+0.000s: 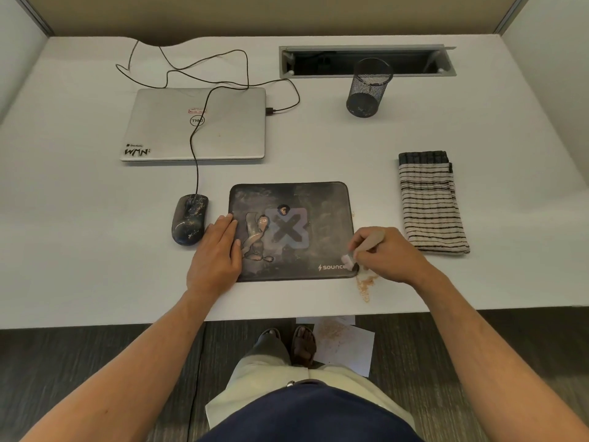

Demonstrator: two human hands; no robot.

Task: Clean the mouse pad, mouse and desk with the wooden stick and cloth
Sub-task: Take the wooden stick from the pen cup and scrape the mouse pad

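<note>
A soiled mouse pad [291, 231] is pinned to the white worktop [95, 250] by the flat, open left hand [216, 250], apparently to stop it sliding. A wooden stick [366, 247] is gripped by the right hand [382, 253] at the pad's near right corner, where crumbs [365, 287] are scraped off. The dirty mouse [189, 218] lies just left; the striped cloth [430, 202] is left untouched at right.

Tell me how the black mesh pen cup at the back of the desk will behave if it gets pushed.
The mesh pen cup looks empty and see-through, so it is probably light and would slide easily on the smooth desk. It stands upright and taller than wide, so a high push might tip it. Being round, it would likely roll once down.
</note>
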